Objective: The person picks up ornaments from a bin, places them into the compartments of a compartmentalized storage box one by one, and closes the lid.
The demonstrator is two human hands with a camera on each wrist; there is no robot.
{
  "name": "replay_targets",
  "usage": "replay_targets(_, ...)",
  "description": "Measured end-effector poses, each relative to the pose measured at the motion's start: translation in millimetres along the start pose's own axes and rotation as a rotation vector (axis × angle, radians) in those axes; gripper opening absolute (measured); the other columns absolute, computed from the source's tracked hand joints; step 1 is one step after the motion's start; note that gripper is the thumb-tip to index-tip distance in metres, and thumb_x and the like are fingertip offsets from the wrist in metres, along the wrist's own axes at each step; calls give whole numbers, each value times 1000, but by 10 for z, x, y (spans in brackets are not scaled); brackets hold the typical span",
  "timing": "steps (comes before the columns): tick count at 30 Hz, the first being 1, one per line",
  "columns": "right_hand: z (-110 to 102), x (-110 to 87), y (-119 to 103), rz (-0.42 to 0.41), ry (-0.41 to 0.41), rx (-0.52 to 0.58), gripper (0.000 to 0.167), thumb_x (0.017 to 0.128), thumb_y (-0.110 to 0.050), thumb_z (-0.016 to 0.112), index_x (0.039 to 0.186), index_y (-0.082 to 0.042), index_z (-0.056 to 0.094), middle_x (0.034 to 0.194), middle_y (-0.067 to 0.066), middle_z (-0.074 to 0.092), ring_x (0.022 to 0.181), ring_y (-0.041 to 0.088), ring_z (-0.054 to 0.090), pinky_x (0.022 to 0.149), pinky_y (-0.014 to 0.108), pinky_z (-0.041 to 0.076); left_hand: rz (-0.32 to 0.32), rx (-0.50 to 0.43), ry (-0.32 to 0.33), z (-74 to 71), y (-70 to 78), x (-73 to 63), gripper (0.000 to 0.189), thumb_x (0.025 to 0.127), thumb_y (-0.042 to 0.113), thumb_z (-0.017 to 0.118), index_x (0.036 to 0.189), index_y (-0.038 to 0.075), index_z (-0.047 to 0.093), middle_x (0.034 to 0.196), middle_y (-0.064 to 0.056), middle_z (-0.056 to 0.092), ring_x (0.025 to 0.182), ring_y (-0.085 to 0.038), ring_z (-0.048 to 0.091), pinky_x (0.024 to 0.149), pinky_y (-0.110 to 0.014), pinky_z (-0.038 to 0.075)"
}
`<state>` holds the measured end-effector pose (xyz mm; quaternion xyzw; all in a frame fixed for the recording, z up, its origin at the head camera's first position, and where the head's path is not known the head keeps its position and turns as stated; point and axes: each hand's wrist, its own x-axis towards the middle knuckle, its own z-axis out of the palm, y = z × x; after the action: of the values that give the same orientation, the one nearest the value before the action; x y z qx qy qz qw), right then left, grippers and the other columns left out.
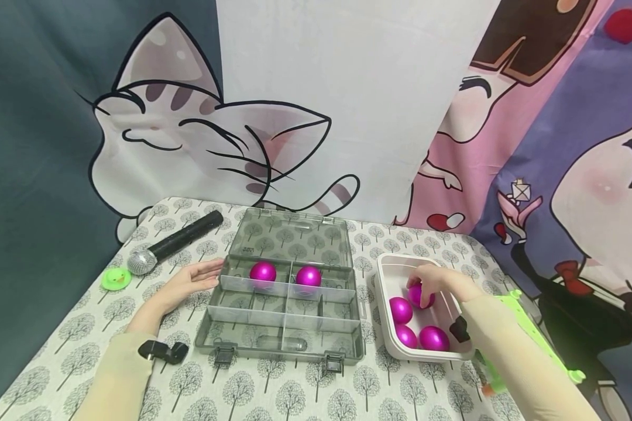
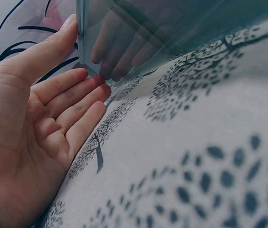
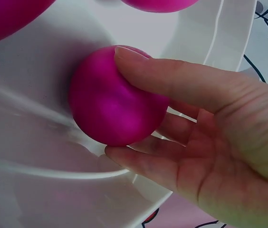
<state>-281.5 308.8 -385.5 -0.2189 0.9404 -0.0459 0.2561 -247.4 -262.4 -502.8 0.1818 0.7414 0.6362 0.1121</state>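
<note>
My right hand (image 1: 436,277) reaches into the white plastic tub (image 1: 385,327) and holds a shiny magenta ball (image 3: 110,104) between thumb and fingers. Several more magenta balls lie in the tub, among them a ball (image 1: 434,338) near its front. Fingers extended, my left hand (image 1: 189,283) rests at the left side of the clear grey compartment box (image 1: 247,353). In the left wrist view its fingertips (image 2: 101,108) are at the box's wall. The box's lid (image 1: 291,234) is folded back. Two magenta balls, a left one (image 1: 263,273) and a right one (image 1: 308,276), sit in separate back-row compartments.
A black microphone (image 1: 181,238) with a silver head lies at the back left, beside a small green rubber duck (image 1: 116,279). Partly behind my right forearm is a bright green plastic object (image 1: 526,324). The patterned tablecloth (image 1: 237,394) reaches back to a cartoon curtain (image 1: 368,117).
</note>
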Motion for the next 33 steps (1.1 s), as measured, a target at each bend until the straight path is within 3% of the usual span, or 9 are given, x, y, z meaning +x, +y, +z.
replay_targets(8,-11,-16,-34,-14,19,-57,46,58,-2,85,102,0,72,100,12,73,96,28,66,89,37,56,-5,4,1,5,18,0,64,94,8,60,146,-13,28,151,-34,28,114,15,49,97,-9,41)
replay_targets(17,-21,-47,-48,-9,22,-49,45,59,-3,84,102,0,71,98,11,72,93,25,64,86,36,56,-19,23,6,10,36,9,64,95,10,61,146,-11,30,152,-32,30,113,14,48,97,-10,41)
replay_targets(24,-53,-63,-38,-41,33,1,46,60,-2,82,104,3,70,92,5,70,84,14,58,76,26,52,-11,22,4,6,21,5,63,95,9,60,146,-11,30,152,-32,30,113,14,48,97,-9,41)
replay_targets(33,-160,-127,-74,-77,108,44,52,62,-2,81,111,6,66,97,11,70,83,17,59,72,28,52,-10,14,5,5,15,-1,64,94,9,61,146,-12,30,152,-32,30,113,14,48,97,-9,41)
